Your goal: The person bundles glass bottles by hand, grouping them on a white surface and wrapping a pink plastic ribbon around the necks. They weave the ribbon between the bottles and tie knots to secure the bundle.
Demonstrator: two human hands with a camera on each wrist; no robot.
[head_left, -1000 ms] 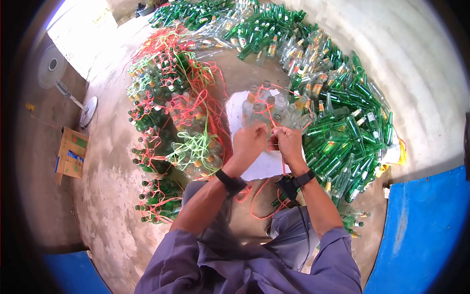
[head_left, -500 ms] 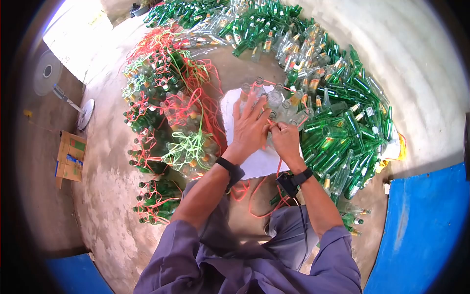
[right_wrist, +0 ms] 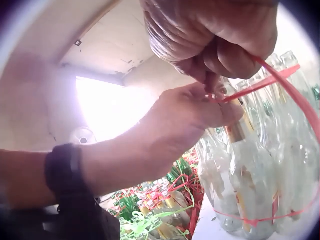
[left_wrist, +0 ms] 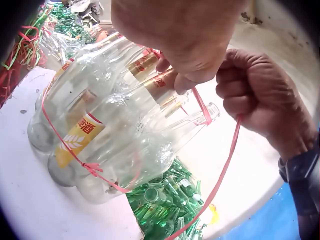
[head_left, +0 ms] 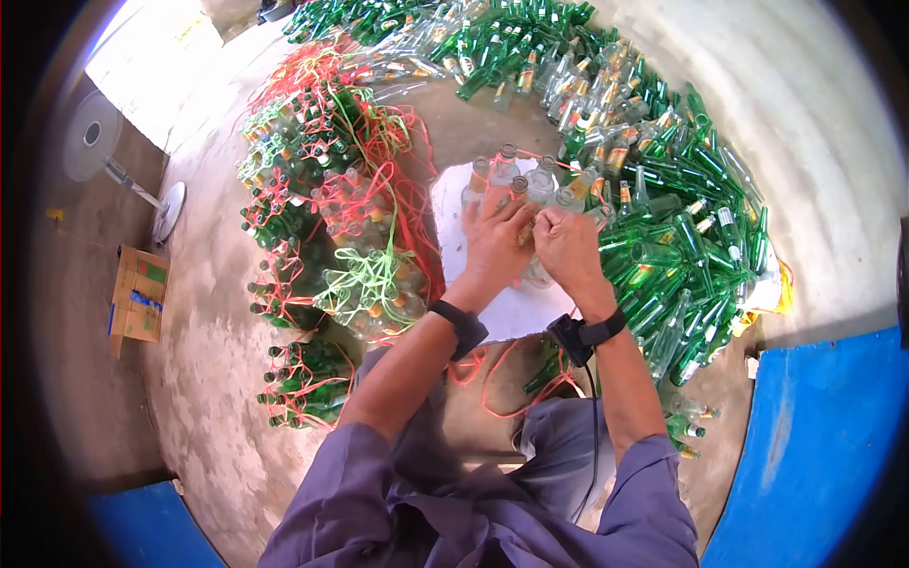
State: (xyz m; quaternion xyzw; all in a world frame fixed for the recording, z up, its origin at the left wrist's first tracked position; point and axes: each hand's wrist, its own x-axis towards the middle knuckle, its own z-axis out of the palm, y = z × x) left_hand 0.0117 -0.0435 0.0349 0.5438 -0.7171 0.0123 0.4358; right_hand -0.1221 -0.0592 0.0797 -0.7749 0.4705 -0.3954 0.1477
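Clear bottles (left_wrist: 112, 127) stand bound with red twine (left_wrist: 92, 168).

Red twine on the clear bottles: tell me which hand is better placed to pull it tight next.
Right, probably. The right hand is closed around the red twine, a length trailing below it. The left hand has its fingers on the bottle necks, so it seems better suited to steadying the clear bottles.
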